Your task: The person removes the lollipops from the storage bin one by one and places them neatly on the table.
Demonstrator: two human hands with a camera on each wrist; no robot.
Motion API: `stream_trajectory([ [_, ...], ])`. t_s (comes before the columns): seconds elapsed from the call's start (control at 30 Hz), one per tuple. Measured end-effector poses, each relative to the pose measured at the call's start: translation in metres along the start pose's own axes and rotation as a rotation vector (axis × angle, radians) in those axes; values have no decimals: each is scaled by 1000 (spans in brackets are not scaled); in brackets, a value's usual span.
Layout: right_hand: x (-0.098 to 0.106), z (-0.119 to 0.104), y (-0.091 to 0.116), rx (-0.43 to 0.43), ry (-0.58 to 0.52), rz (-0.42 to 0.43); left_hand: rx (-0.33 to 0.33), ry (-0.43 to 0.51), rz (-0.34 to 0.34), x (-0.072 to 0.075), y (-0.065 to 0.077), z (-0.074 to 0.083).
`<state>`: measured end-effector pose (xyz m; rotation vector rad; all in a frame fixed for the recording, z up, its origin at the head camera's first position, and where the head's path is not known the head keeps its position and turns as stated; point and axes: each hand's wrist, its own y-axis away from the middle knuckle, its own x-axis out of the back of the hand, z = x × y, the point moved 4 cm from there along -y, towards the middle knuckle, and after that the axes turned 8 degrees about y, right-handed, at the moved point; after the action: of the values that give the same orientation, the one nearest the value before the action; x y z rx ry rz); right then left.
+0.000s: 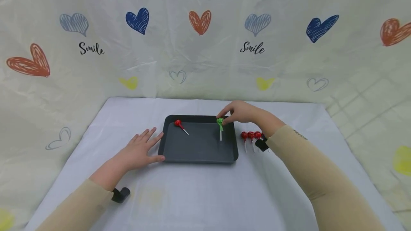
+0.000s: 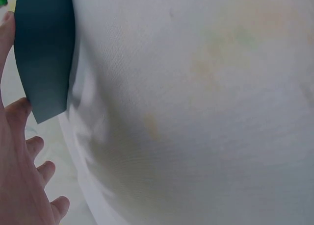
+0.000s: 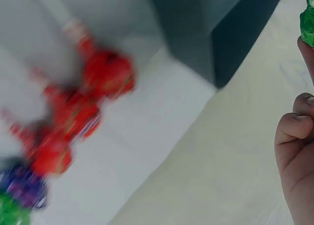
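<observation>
Between thumb and forefinger, my right hand (image 1: 241,112) pinches a green-wrapped lollipop (image 1: 220,121) by its candy end, over the right part of a dark grey tray (image 1: 199,152). Its white stick points toward me. A red lollipop (image 1: 178,123) lies in the tray's far left part, stick slanting to the right. My left hand (image 1: 138,151) is spread flat at the tray's left side, thumb and forefinger touching the rim. In the right wrist view the green lollipop (image 3: 308,24) shows at the upper right edge, by a fingertip.
Right of the tray lies a row of lollipops: several red ones (image 3: 109,74), a purple one (image 3: 24,185) and a green one (image 3: 12,209), partly hidden by my right wrist in the head view. A white cloth (image 1: 192,195) covers the table. Behind hangs a heart-printed curtain (image 1: 199,56).
</observation>
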<state>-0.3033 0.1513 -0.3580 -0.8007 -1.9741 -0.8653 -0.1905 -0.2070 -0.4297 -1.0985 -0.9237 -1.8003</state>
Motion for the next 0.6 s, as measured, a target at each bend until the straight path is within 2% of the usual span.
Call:
stream_trajectory([
  [0.17,7,30,30,-56,-21,21,3,-6,3,0,0,1],
  [0.6,15,122,115,-209,40,7,5,-4,-6,0,1,1],
])
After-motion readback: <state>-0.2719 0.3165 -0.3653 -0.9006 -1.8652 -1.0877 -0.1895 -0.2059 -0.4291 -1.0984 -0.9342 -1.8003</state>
